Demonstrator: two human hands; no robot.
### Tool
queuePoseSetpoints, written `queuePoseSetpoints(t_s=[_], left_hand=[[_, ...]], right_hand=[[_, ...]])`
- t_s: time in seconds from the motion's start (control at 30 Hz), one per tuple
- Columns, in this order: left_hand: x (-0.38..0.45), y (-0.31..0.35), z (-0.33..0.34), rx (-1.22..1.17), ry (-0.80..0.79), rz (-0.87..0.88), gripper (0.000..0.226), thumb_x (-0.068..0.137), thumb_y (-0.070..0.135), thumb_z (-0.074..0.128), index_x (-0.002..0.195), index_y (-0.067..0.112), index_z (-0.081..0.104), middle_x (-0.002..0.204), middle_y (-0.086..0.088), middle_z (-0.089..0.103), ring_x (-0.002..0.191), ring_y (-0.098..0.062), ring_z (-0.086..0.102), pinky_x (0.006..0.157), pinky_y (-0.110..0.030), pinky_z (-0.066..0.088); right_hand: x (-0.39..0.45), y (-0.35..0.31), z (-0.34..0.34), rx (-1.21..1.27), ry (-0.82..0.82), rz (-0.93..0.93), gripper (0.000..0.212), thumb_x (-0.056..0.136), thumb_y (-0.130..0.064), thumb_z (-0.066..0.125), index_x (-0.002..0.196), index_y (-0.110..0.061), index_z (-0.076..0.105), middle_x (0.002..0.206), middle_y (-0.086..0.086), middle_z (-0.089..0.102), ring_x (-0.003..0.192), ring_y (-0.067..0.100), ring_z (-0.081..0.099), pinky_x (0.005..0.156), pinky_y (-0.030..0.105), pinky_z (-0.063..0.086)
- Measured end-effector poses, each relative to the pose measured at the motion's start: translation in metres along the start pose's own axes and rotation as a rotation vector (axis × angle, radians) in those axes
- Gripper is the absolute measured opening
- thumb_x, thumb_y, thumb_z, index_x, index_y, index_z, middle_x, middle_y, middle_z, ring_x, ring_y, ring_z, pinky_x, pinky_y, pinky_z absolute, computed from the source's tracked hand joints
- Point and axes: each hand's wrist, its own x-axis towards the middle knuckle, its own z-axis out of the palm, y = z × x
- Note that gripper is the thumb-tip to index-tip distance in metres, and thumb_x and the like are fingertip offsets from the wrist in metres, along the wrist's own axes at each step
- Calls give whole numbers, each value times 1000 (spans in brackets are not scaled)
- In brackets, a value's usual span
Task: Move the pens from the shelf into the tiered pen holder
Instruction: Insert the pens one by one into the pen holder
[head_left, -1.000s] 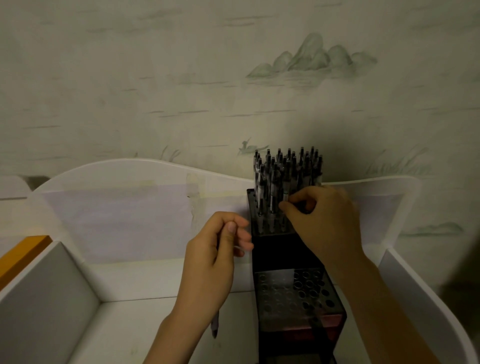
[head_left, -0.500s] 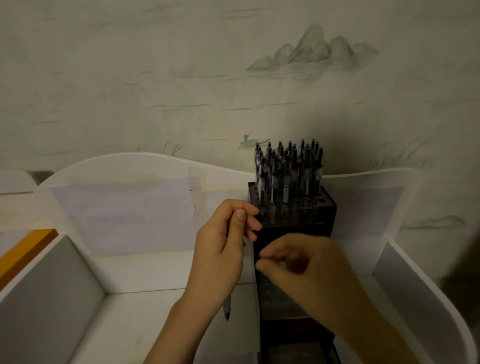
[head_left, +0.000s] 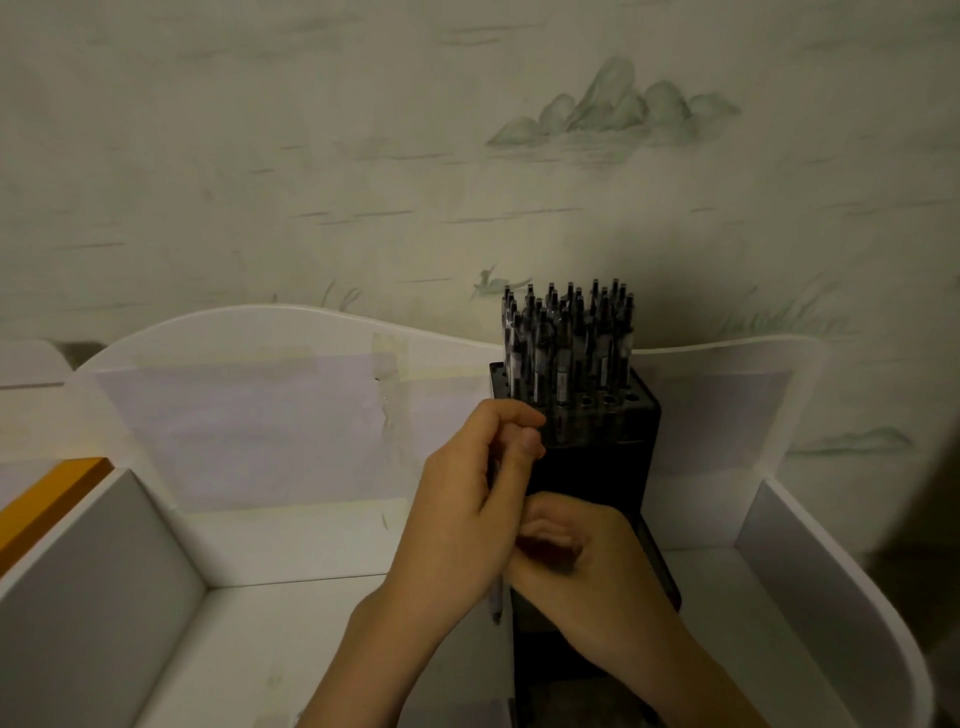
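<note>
On the left, the white shelf (head_left: 322, 540) is seen with its floor bare in the visible part; no loose pens are made out on it, though the near corner is hidden by the arms. The left hand (head_left: 467, 509) is held just left of centre with its fingers curled round a single pen (head_left: 496, 605), whose tip is seen hanging below the palm toward 6 o'clock; how many pens are gripped cannot be told for certain. Just to its right, at about 5 o'clock from it, the right hand (head_left: 576, 566) is brought up against the left, its fingers loosely curled and blurred; whether anything is pinched in it cannot be told. Behind both hands, toward 1 o'clock, the black tiered pen holder (head_left: 597, 457) stands on the shelf, and its top tier is crowded with upright pens (head_left: 566, 343), while a few open holes are left along its front right edge. The lower tier is covered by the right hand. The task is judged to be far along, with at least the held pen still to be seated. Compared with a second ago, the right hand has been drawn back from the standing pens at the top tier and lowered to meet the left hand, and the left hand has been raised slightly toward the holder.
</note>
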Motion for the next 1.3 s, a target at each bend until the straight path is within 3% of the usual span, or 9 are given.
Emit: queuePoseSetpoints(t_s=[0.1, 0.2, 0.3, 0.43, 0.53, 0.7, 0.97, 1.3], left_hand=[[1, -2, -11, 209, -103, -6, 32, 93, 48, 47, 123, 37, 49, 104, 21, 61, 101, 5, 57, 83, -18, 49], [2, 2, -23, 434, -143, 21, 52, 86, 66, 38, 133, 43, 39, 122, 25, 53, 111, 8, 49, 89, -19, 46], [0, 9, -32, 627, -146, 89, 52, 89, 65, 36, 137, 43, 34, 130, 25, 49, 110, 1, 51, 87, -20, 42], [-2, 8, -38, 809, -174, 171, 42, 96, 54, 37, 135, 41, 39, 133, 22, 48, 115, -6, 51, 92, -23, 38], [-1, 4, -38, 839, -217, 168, 41, 98, 50, 36, 137, 42, 40, 137, 23, 46, 122, -4, 47, 97, -24, 36], [3, 3, -37, 855, -225, 157, 39, 98, 47, 40, 136, 41, 43, 134, 21, 50, 116, -7, 53, 91, -24, 40], [10, 3, -36, 874, -215, 149, 41, 98, 49, 40, 138, 40, 43, 135, 20, 50, 112, -8, 54, 85, -24, 42], [11, 1, -35, 861, -211, 147, 43, 97, 51, 37, 139, 42, 40, 136, 22, 47, 115, -6, 52, 85, -22, 42]], right_hand=[[0, 4, -12, -129, 123, 28, 8, 80, -9, 75, 80, -17, 73, 73, -9, 71, 69, 3, 66, 67, 10, 48], [2, 6, -26, -240, 183, 19, 12, 76, -16, 79, 80, -24, 71, 72, -17, 68, 69, 2, 66, 67, 13, 52], [5, 2, -44, -260, 253, -2, 12, 76, -14, 79, 78, -23, 71, 69, -12, 69, 64, 3, 67, 64, 15, 53], [13, -16, -68, -192, 386, -71, 13, 77, -13, 79, 77, -24, 71, 69, -12, 71, 62, 3, 68, 62, 12, 53], [26, -33, -83, -194, 505, -153, 9, 76, -19, 79, 82, -22, 73, 71, -13, 72, 64, 3, 69, 63, 14, 54], [58, -45, -94, -262, 595, -244, 10, 80, -22, 78, 86, -16, 73, 74, -11, 70, 65, 5, 68, 64, 17, 56], [89, -27, -85, -340, 587, -254, 9, 82, -21, 77, 84, -19, 69, 71, -17, 64, 65, -3, 64, 58, 6, 48], [94, -9, -82, -356, 544, -209, 10, 83, -23, 75, 88, -16, 71, 72, -13, 66, 67, -2, 65, 58, 7, 49]])
